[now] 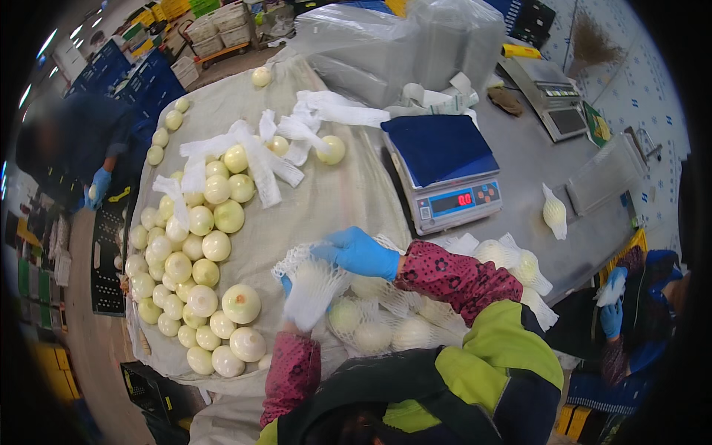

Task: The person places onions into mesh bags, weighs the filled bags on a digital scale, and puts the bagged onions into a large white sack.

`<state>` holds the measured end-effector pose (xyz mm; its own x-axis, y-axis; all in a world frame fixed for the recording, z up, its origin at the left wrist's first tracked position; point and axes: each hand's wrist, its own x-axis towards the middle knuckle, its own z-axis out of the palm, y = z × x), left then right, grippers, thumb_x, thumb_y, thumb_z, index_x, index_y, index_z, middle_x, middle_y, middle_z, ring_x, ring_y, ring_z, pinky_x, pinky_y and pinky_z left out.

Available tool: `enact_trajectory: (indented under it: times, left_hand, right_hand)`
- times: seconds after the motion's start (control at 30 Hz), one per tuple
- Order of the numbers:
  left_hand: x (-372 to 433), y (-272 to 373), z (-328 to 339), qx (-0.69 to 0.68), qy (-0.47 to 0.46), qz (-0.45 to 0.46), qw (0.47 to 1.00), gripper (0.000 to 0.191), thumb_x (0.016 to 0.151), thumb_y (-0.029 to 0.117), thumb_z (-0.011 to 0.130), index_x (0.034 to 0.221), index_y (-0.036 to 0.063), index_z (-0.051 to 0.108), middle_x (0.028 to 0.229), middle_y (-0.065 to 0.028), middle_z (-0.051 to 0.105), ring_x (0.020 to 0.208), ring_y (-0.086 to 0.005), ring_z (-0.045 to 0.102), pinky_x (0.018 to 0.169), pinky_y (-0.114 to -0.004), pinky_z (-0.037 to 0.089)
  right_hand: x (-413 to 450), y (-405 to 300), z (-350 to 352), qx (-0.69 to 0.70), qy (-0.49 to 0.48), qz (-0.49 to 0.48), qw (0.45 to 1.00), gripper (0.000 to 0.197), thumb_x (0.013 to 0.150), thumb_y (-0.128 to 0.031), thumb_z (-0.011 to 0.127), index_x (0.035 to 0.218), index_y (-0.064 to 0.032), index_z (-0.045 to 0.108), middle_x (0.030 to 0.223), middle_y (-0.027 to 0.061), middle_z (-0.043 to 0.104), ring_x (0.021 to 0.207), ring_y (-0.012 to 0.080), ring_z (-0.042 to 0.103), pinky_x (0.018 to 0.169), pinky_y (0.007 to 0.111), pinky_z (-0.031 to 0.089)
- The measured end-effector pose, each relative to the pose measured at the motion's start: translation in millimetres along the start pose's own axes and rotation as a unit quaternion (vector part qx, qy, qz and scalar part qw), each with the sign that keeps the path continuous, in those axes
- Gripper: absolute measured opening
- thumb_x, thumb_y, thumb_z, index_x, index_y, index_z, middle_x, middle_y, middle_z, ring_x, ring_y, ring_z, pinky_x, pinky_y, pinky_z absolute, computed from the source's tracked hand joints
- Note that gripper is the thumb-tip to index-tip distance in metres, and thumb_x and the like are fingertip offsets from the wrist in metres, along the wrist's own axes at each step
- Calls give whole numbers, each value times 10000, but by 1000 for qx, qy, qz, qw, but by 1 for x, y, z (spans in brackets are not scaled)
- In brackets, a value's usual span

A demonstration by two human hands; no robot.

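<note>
White foam netting (312, 286) covers most of my left hand (287, 285), leaving some blue glove showing. Whether the fingers under it hold anything is hidden. From the right, my right hand (359, 253), also blue-gloved, pinches the upper edge of this netting. Beside and below it lie several onions in foam nets (372, 336), close to my body. Left of my hands, a large group of peeled onions (189, 267) rests on the woven cloth (334, 200). Loose white foam net sleeves (256, 161) lie across the onions at the far end.
A digital scale (445, 172) topped with blue cloth stands ahead on the metal table (517, 172). Behind it are clear plastic-wrapped packs (356, 50) and another scale (548, 97). One netted onion (554, 212) lies at right. Co-workers' gloved hands (100, 186) (612, 303) show on both sides.
</note>
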<state>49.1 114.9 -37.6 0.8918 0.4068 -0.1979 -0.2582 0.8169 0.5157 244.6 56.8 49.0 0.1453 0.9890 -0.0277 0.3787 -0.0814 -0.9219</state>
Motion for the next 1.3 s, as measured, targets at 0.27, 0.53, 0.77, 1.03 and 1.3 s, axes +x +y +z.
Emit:
enact_trajectory:
  times: [0.27,0.53,0.77,1.03,1.3]
  left_hand:
    - [-6,-20,60,242,65,100,963,591,936,457,454,1362,50,414,1331,-156,500,1211,-308,493,1051,-432,391]
    - [-24,-42,151,274,50,212,937,634,769,58,677,1344,27,413,1315,-100,480,1240,-234,438,1027,-363,372]
    - [-60,-42,67,217,140,152,954,451,849,129,659,1260,8,520,1247,-139,555,1142,-257,557,955,-396,465]
    - [-91,-16,39,291,108,221,925,396,891,165,615,1240,4,522,1166,-124,598,1105,-245,581,937,-384,469]
    - [-103,13,15,292,144,211,922,375,893,146,594,1230,-4,529,1142,-124,603,1082,-245,587,931,-387,465]
  right_hand:
    - [-94,-22,-8,576,-1,162,801,531,932,-334,591,1345,-41,430,1299,117,510,1116,176,546,939,299,463]
    - [-180,76,-116,446,273,88,848,373,910,-313,596,1147,-26,586,1045,84,639,922,164,623,842,304,499]
    - [-249,179,-253,-211,444,304,816,411,810,-196,661,1158,5,578,1121,179,617,995,277,612,886,393,481]
    - [-22,59,-82,-454,202,-174,850,413,770,-62,562,1175,-131,607,1291,146,530,1220,350,463,1041,495,326]
    - [209,98,43,-643,25,-230,730,462,784,-24,502,1244,-33,544,1409,132,444,1339,331,366,1149,531,137]
